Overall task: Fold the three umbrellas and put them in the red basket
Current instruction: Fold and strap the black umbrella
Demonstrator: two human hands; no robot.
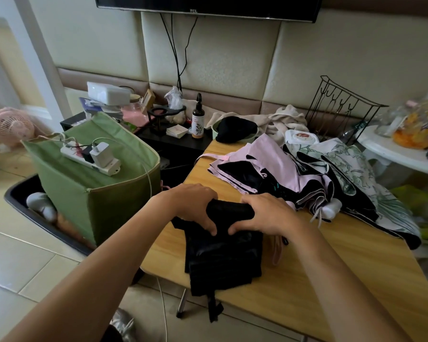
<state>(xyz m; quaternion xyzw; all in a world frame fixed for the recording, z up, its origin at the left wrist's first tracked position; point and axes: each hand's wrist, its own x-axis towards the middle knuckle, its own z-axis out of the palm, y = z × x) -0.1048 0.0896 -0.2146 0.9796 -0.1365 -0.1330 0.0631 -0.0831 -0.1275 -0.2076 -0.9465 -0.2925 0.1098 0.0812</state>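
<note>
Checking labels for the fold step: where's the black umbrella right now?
Head view, lower centre: the black umbrella lies on the wooden table near its front-left edge, gripped at its far end by left hand and right hand, with the pink umbrella just behind.

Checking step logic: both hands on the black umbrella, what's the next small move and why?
Probably keep rolling the canopy tight, then fasten the strap. Left hand and right hand both grip the black umbrella at its far end on the table; its fabric still lies loose and the strap dangles over the near edge.
</note>
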